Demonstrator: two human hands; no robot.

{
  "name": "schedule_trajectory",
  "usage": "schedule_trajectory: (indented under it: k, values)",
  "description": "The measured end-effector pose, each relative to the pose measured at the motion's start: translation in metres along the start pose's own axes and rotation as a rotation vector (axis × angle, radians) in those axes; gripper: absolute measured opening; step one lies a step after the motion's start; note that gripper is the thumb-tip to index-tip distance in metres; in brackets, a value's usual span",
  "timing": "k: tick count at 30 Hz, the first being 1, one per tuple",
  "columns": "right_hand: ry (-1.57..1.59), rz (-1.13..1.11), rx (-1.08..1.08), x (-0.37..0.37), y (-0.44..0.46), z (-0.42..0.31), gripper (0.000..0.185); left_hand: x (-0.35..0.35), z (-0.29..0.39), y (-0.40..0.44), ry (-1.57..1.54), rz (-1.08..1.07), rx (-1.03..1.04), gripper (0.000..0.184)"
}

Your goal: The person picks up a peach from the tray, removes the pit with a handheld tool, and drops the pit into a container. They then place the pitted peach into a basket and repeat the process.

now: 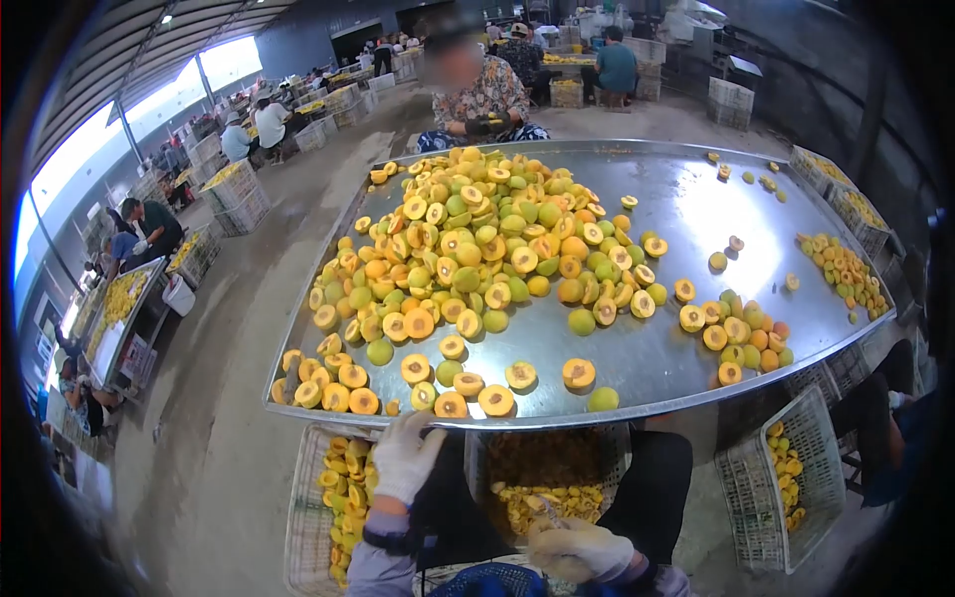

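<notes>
My left hand [406,460], in a white glove, is at the near rim of the metal table [557,410]. Its fingers are stretched out and no fruit shows in it. Low in front of my lap, my right hand [582,549], also gloved, is closed. Something small and shiny pokes out by its fingers, too unclear to name. Halved yellow-green stone fruit, like apricots or small peaches [468,239], lies heaped on the table. Several halves [495,400] with brown centres lie along the near edge. Between my knees a crate [622,448] contains yellow scraps [552,502].
A crate of fruit halves [343,497] stands left of my leg, another crate [741,497] to the right. Smaller fruit piles [741,333] lie at the table's right. A person [482,99] sits across the table; other workers and crates fill the hall.
</notes>
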State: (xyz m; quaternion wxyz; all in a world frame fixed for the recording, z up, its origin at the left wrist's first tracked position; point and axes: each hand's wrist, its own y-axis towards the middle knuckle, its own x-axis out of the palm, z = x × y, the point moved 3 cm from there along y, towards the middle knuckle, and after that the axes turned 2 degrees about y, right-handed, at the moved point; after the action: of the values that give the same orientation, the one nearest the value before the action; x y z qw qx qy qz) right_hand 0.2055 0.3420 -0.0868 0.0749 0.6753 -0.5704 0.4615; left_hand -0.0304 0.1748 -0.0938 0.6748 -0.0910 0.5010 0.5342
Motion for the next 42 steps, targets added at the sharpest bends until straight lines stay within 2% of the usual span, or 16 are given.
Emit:
schedule_trajectory:
  k: [2,4,6,9,11,12,14,15,16,17,21,22,26,31,38,42]
  values:
    - [-0.096,0.122,0.084,0.015,-0.002,-0.016,0.014,0.032,0.007,0.025,0.027,-0.003,0.027,0.035]
    - [-0.092,0.114,0.056,0.006,-0.001,-0.010,0.013,0.065,0.013,0.048,0.267,-0.458,-0.081,0.041]
    - [-0.085,0.107,0.025,-0.006,0.003,0.001,0.013,0.092,0.003,0.063,0.269,-0.543,-0.093,0.043]
    - [0.259,0.144,0.031,-0.014,0.006,0.009,0.011,0.124,-0.008,0.081,0.306,-0.648,-0.155,0.045]
    - [-0.306,0.123,-0.094,-0.007,0.001,-0.005,0.011,0.130,-0.016,0.078,0.342,-0.675,-0.211,0.046]
    - [-0.300,0.120,-0.092,-0.007,0.000,-0.007,0.011,0.120,-0.012,0.076,0.123,-0.577,-0.216,0.043]
    - [-1.036,0.045,-0.810,0.006,-0.008,-0.030,0.013,0.091,0.006,0.072,-0.310,-0.369,-0.209,0.038]
    - [-1.024,0.052,-0.808,0.012,-0.010,-0.036,0.013,0.059,0.044,0.070,-0.595,-0.420,-0.352,0.040]
    - [-0.542,0.222,-0.394,0.009,-0.008,-0.040,0.013,0.048,0.056,0.059,-0.590,-0.432,-0.359,0.040]
    - [-0.055,0.363,0.020,0.008,-0.009,-0.035,0.014,0.044,0.065,0.048,-0.973,-0.509,-0.459,0.041]
    - [-0.111,0.352,-0.096,0.010,-0.007,-0.049,0.021,0.049,0.114,-0.001,-1.917,-0.812,-0.447,0.047]
    - [-0.182,0.383,-0.164,0.012,-0.007,-0.051,0.021,0.042,0.143,-0.011,-1.496,-0.794,-0.469,0.052]
    - [-0.162,0.367,-0.222,0.015,-0.012,-0.050,0.019,0.031,0.158,-0.028,-1.358,-0.801,-0.421,0.047]
    - [-0.194,0.436,-0.218,0.015,-0.014,-0.037,0.020,0.033,0.144,-0.026,-1.627,-0.406,-0.834,0.044]
    - [-0.754,0.488,-0.197,0.024,-0.012,-0.040,0.025,0.026,0.138,-0.041,-1.782,-0.487,-0.687,0.052]
    - [-0.921,0.549,-0.252,0.022,-0.009,-0.034,0.026,0.023,0.141,-0.050,-1.559,-0.527,-0.585,0.057]
